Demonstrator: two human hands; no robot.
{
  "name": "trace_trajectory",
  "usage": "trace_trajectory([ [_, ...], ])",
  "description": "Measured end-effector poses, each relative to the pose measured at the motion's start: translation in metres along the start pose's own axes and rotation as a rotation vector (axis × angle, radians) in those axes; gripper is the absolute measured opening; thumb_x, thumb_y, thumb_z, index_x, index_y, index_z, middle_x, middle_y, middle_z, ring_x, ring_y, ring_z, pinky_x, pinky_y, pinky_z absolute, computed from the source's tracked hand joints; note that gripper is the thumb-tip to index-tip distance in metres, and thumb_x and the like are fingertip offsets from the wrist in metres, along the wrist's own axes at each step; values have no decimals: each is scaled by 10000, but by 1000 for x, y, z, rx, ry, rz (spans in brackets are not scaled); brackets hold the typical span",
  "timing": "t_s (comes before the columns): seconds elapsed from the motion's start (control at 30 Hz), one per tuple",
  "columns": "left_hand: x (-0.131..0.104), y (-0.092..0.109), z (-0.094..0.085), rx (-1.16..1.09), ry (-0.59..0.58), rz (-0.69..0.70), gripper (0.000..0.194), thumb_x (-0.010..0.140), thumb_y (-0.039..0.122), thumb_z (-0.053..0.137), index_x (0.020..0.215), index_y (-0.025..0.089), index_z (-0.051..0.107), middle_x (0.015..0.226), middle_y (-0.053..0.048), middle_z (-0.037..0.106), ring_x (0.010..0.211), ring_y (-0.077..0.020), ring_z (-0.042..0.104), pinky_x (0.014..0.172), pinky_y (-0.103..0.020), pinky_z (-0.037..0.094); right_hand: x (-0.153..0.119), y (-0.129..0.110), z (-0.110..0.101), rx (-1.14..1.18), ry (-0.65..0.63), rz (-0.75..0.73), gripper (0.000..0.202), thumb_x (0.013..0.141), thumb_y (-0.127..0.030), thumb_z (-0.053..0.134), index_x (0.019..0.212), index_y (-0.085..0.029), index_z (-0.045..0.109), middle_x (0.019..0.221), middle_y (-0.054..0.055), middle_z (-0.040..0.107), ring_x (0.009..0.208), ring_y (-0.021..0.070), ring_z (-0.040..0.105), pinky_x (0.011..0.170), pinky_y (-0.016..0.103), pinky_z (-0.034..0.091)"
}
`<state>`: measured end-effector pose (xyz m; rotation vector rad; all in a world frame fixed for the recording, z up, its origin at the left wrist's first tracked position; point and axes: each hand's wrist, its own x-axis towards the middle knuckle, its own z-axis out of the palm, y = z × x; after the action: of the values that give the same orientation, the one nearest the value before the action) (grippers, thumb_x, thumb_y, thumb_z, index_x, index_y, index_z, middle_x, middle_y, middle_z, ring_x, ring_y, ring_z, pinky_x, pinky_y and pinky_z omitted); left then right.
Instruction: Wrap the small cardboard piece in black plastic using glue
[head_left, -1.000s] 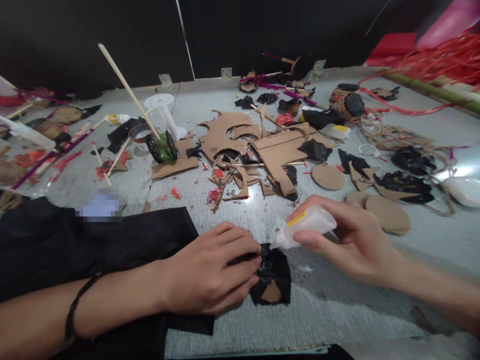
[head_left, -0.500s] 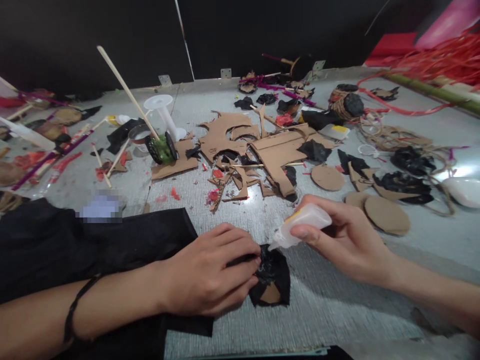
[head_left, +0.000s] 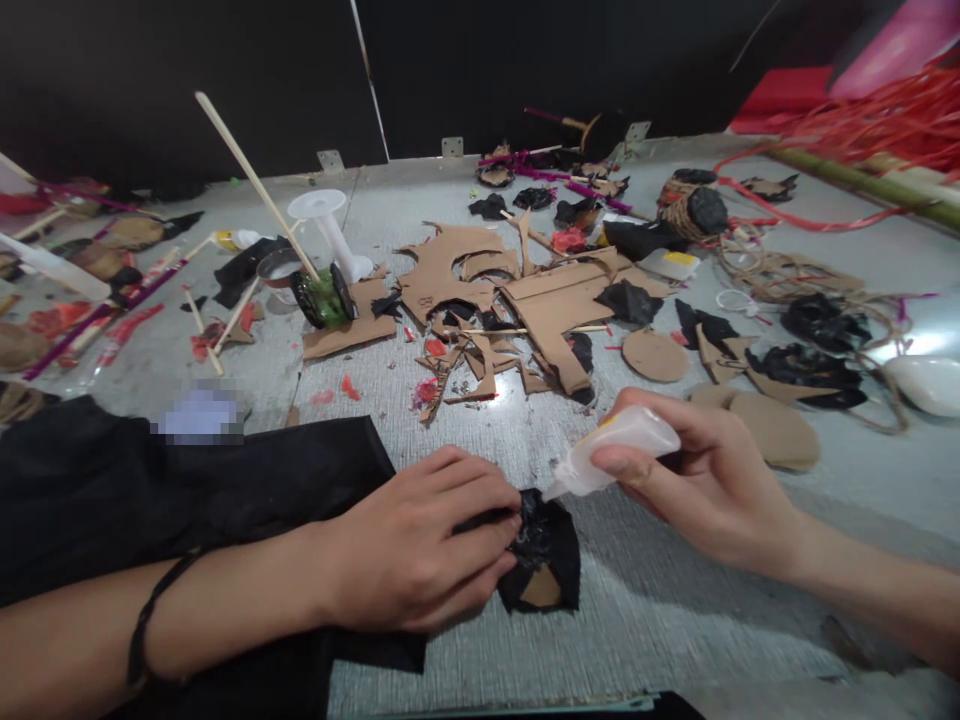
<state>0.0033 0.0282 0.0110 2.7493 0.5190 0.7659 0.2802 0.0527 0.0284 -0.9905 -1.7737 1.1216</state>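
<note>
shifted slightly right, small bottle [head_left: 616, 448] pinched in right hand [head_left: 716, 480], tip [head_left: 553, 491] at black patch [head_left: 551, 550], left hand [head_left: 427, 540] half-curled against its left side, grip unclear, cardboard scraps [head_left: 450, 262] beyond

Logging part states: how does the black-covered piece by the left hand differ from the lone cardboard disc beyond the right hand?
- Cover: the black-covered piece shows only a patch of brown; the cardboard disc is bare.
- Outline: the piece is ragged and angular, the disc round.
- Contact: the left hand is on the piece's edge; neither hand touches the disc.
Shared: both lie on the tabletop and show brown.
</note>
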Motion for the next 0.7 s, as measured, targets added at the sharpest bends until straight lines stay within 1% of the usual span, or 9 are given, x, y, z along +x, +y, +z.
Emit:
trace_trajectory([
  [0.3,0,0,0,-6,0,-3,153,1074,130,616,1181,79,712,1109,-158,783,1059,-272,738,944,-435,657,2,-1,1,14,2,17,468,1032,-537,780,720,-238,603,553,-67,457,454,84,356,383,244,230],
  [0.5,0,0,0,-2,3,9,160,1097,141,589,1155,67,719,1109,-159,782,1041,-272,728,931,-435,650,2,0,2,35,-26,21,446,1042,-521,776,738,-236,617,564,-70,464,463,80,362,388,232,236],
  [0.7,0,-1,-1,1,-3,19,186,1111,149,568,1151,56,724,1108,-163,781,1038,-275,718,920,-439,648,-1,2,3,59,-32,39,467,1027,-518,788,722,-230,581,563,-75,437,466,75,339,382,229,222],
])
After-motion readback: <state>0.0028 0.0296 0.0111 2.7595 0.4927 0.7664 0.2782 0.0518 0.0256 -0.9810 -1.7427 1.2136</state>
